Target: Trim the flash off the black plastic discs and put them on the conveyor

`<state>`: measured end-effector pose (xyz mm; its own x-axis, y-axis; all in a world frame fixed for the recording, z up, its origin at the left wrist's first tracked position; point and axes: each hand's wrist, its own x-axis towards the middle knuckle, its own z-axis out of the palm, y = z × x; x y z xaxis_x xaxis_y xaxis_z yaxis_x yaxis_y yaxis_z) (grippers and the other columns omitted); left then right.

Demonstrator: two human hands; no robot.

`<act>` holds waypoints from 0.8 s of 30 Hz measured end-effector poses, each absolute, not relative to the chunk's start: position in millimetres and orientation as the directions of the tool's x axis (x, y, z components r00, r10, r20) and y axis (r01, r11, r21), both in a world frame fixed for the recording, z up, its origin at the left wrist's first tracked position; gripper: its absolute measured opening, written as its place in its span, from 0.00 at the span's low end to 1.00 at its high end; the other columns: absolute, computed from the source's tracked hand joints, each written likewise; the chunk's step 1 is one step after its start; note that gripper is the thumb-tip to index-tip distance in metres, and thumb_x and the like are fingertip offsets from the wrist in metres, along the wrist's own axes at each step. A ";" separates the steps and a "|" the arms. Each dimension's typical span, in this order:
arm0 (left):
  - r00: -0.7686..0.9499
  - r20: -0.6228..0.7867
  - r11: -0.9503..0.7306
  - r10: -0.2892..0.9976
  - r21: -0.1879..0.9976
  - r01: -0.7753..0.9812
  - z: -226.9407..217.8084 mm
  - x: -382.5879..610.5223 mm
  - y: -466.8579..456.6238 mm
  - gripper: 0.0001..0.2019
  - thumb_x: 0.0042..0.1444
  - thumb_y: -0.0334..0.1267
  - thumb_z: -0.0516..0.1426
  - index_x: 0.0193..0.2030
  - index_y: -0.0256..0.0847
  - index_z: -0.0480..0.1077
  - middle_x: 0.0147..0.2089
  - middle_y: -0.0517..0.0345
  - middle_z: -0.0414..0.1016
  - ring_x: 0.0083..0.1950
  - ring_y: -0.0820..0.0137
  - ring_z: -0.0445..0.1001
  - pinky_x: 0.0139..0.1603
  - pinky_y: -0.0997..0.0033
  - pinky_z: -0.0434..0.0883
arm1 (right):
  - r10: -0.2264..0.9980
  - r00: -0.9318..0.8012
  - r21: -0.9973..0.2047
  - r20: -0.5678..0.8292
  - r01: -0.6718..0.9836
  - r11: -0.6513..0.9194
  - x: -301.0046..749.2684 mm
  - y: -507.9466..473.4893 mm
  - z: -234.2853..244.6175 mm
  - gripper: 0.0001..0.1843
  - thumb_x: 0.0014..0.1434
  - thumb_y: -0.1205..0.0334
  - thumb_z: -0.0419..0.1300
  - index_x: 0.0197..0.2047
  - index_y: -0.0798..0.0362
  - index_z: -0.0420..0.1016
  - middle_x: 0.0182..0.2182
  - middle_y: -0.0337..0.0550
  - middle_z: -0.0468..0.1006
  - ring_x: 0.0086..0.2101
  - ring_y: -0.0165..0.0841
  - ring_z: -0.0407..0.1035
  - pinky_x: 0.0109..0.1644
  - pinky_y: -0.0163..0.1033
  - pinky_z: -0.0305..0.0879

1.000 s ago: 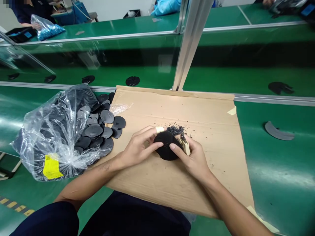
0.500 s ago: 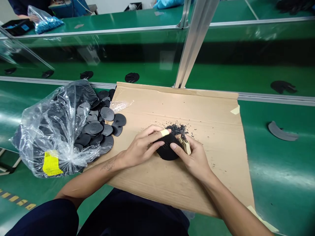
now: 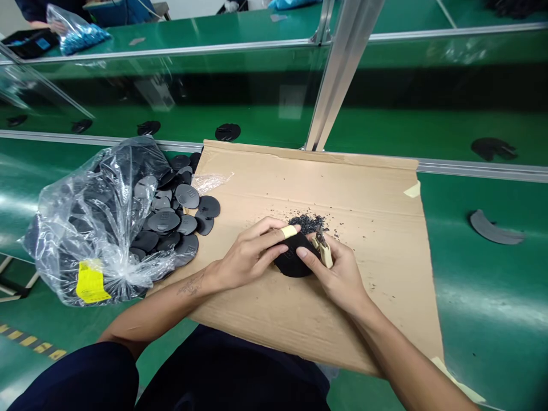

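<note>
A round black rubber-like disc point(image 3: 291, 261) is pinched between the thumb and fingers of my left hand point(image 3: 253, 251), whose index finger has pale yellow tape around it. My right hand point(image 3: 336, 271) is closed around a pair of nippers point(image 3: 323, 249) with cream-coloured handles and dark metal jaws, and its thumb presses on the disc's right side. The jaws are close to the disc's upper right edge; whether they touch it I cannot tell. Just beyond the disc lies a heap of small black scraps point(image 3: 307, 222) on the cardboard sheet point(image 3: 363, 194).
At left, a clear plastic bag point(image 3: 92, 228) of black discs stands beside a pile of loose discs point(image 3: 165, 220). A curved grey piece point(image 3: 494, 228) lies right on the green table. Several discs rest behind the metal rail. A post point(image 3: 338, 74) rises beyond the cardboard. Another person's hand point(image 3: 55, 27) is at far left.
The view has shifted slightly. Both hands keep hold of the disc and nippers in nearly the same place; the nippers' jaws have turned a little.
</note>
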<state>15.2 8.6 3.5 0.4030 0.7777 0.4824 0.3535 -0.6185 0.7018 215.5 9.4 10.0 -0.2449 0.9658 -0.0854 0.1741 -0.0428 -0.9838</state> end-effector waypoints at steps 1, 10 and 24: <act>0.404 0.481 -0.617 0.778 0.704 0.352 3.6 14.9 8.6 0.23 0.66 0.30 0.55 0.67 0.45 0.65 0.52 0.47 0.73 0.52 0.66 0.75 0.50 0.66 0.78 | 0.964 -0.249 -0.983 -0.087 0.178 -0.043 215.7 9.6 9.3 0.22 0.58 0.41 0.65 0.29 0.51 0.67 0.25 0.36 0.65 0.27 0.30 0.59 0.30 0.34 0.61; 0.419 0.480 -0.625 0.771 0.697 0.352 6.0 13.0 9.6 0.22 0.66 0.29 0.56 0.66 0.43 0.66 0.52 0.46 0.74 0.54 0.66 0.75 0.51 0.67 0.77 | 0.961 -0.261 -0.983 -0.094 0.179 -0.048 215.8 10.0 8.0 0.22 0.58 0.41 0.65 0.30 0.51 0.69 0.25 0.36 0.66 0.27 0.30 0.59 0.31 0.35 0.61; 0.289 0.249 -0.293 0.924 0.949 0.116 0.4 20.4 7.2 0.13 0.63 0.44 0.62 0.47 0.37 0.77 0.43 0.51 0.82 0.45 0.68 0.80 0.45 0.72 0.76 | 0.899 -0.263 -0.888 0.350 0.211 0.407 214.4 3.3 7.7 0.01 0.64 0.63 0.61 0.39 0.50 0.72 0.33 0.41 0.76 0.32 0.32 0.71 0.36 0.38 0.69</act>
